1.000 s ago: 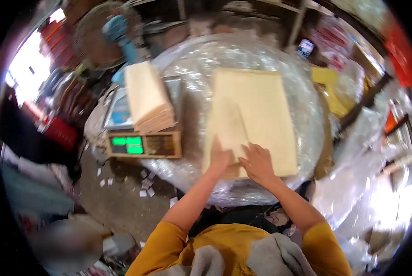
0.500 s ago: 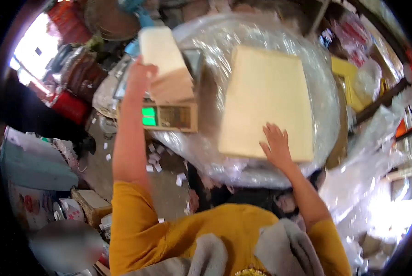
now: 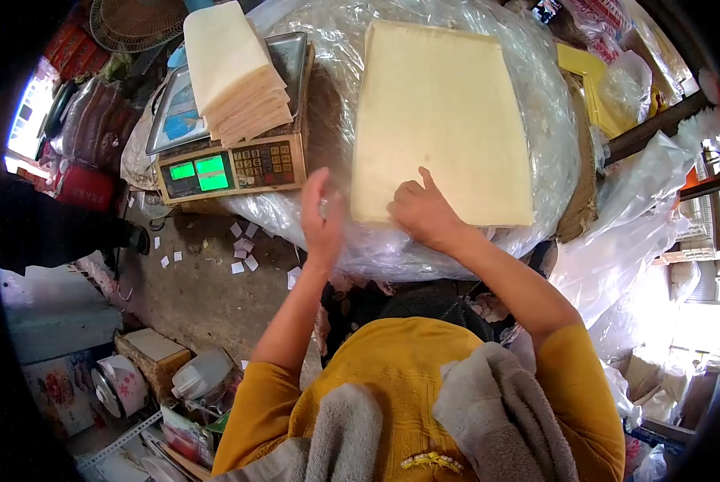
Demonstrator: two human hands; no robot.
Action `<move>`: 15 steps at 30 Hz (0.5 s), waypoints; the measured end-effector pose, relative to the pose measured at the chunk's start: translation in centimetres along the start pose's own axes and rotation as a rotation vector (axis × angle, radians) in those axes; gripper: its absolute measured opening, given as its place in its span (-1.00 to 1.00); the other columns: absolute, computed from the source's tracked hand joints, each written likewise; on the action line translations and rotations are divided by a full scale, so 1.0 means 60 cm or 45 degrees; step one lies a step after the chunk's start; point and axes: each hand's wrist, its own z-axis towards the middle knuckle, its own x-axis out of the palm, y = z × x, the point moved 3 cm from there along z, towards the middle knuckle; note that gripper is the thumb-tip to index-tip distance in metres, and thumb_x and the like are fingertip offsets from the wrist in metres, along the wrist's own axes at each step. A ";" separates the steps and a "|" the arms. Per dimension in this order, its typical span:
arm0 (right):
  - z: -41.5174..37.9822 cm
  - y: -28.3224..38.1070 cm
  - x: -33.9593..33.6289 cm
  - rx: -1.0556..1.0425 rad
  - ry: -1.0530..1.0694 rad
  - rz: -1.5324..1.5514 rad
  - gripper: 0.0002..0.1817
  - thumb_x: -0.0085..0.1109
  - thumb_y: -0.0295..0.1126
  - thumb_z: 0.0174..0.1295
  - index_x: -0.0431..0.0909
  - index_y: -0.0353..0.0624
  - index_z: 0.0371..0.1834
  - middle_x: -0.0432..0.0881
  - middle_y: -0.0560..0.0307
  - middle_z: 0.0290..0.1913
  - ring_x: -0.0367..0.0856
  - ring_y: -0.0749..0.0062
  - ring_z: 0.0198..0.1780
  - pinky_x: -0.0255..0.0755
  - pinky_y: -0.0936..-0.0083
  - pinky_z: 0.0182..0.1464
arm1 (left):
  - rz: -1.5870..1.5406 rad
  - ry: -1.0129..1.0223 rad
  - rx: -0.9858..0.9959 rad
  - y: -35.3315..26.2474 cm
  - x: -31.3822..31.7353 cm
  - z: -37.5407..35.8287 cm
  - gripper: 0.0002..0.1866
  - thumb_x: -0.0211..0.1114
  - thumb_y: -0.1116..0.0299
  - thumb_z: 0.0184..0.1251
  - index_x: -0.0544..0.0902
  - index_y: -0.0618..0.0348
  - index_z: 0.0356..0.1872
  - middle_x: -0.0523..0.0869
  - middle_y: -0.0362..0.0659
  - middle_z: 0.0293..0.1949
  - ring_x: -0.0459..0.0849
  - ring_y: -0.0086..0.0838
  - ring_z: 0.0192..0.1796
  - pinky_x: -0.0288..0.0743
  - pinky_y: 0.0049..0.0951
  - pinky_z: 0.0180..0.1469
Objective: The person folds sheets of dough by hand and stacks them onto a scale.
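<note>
A stack of flat cream-coloured sheets (image 3: 444, 104) lies on the plastic-covered surface in front of me. My right hand (image 3: 428, 210) rests at its near edge, fingers curled in and one finger pointing away from me. What those fingers hold, if anything, is hidden. Left of the stack, my left hand (image 3: 322, 221) is raised, slightly blurred, with its fingers apart and nothing in it. Beyond it stands a digital scale (image 3: 239, 169) with a lit green display. A folded bundle of thin cream sheets (image 3: 231, 68) sits on the scale's metal pan (image 3: 291, 60), overhanging its near edge.
Crumpled clear plastic (image 3: 328, 104) spreads under the stack and beside the scale. White paper scraps (image 3: 243, 253) litter the floor. A fan (image 3: 135, 20) stands at the back left, a yellow bag (image 3: 593, 88) at the right. Boxes and a pot (image 3: 123, 386) sit at lower left.
My left hand has let go of the folded sheets on the scale and come back towards me. My right hand has moved left along the stack's near edge, its fingers curling from spread.
</note>
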 end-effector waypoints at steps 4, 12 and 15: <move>0.001 0.001 0.012 -0.038 0.027 -0.088 -0.94 0.16 -0.39 0.00 0.52 -0.09 -0.50 0.53 0.08 -0.36 0.52 0.21 -0.08 0.22 -0.10 0.26 | -0.144 0.077 -0.200 0.008 0.022 -0.022 -0.55 0.13 0.39 0.41 0.37 0.26 0.29 0.37 -0.12 0.30 0.35 -0.41 0.31 0.25 -0.45 0.30; 0.010 -0.038 0.001 0.365 -0.205 0.668 -0.86 0.19 -0.35 -0.06 0.54 -0.20 -0.58 0.57 0.01 -0.49 0.56 0.11 -0.31 0.46 0.26 -0.15 | 0.022 0.127 -0.032 0.019 0.053 -0.026 -0.34 0.26 0.42 0.27 0.22 0.27 0.38 0.33 -0.01 0.31 0.34 -0.29 0.33 0.21 -0.34 0.35; 0.005 -0.057 0.000 0.463 -0.198 0.736 -0.83 0.18 -0.33 -0.06 0.54 -0.21 -0.57 0.59 -0.01 -0.47 0.56 0.06 -0.37 0.47 0.23 -0.26 | 0.113 0.135 -0.178 0.009 0.065 -0.017 -0.26 0.30 0.50 0.15 0.20 0.27 0.39 0.30 0.06 0.33 0.29 -0.17 0.37 0.16 -0.26 0.39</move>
